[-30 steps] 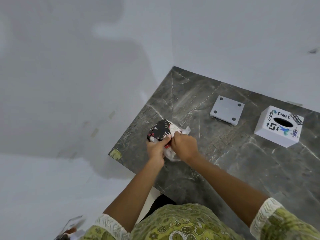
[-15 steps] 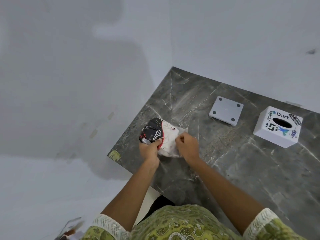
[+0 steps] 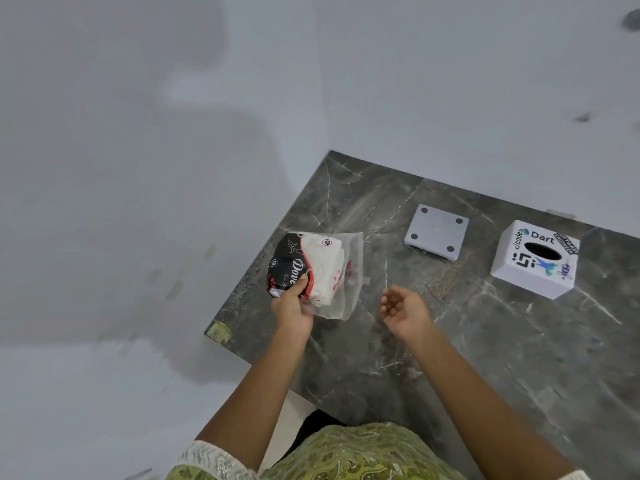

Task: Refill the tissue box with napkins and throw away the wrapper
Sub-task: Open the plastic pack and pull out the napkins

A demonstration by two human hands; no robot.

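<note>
Left hand (image 3: 292, 308) clamps the napkin pack (image 3: 306, 268), wrapper open; right hand (image 3: 403, 311) empty, fingers apart. Box (image 3: 535, 259) unfilled, its base (image 3: 436, 232) off.

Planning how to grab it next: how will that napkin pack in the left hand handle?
The napkin pack is probably soft and light: the left hand holds it up alone by one end. Its clear wrapper end looks thin and glossy, so likely floppy and a bit slippery. The right hand is open, off it.
</note>
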